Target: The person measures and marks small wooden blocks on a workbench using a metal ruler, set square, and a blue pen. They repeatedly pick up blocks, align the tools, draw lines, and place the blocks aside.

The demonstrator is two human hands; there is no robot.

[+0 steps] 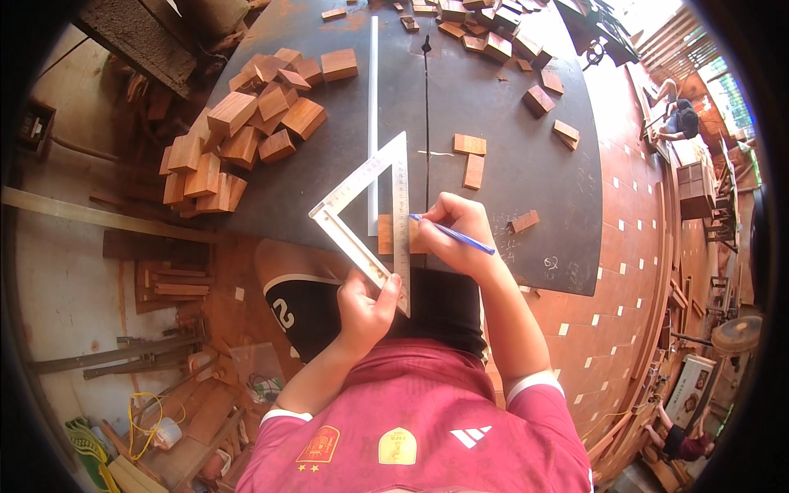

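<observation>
My left hand (367, 309) is closed on the lower corner of a metal triangle square (400, 197), thumb on top. The square lies across a small wooden block (385, 236) at the table's near edge, and its ruled edge runs over the wood. In my right hand (460, 228) is a blue pen (468, 238), its tip against the square's ruled edge above the block. Part of the block is hidden under the square and my right hand. A long white strip (374, 90) runs away from me along the table, its near end beside the block.
The dark table (526, 181) has a slot down its middle. A heap of wooden blocks (267, 111) sits at the left; more blocks (497, 45) are scattered at the far right. Two small pieces (472, 160) lie near my right hand. Another person (680, 121) is far right.
</observation>
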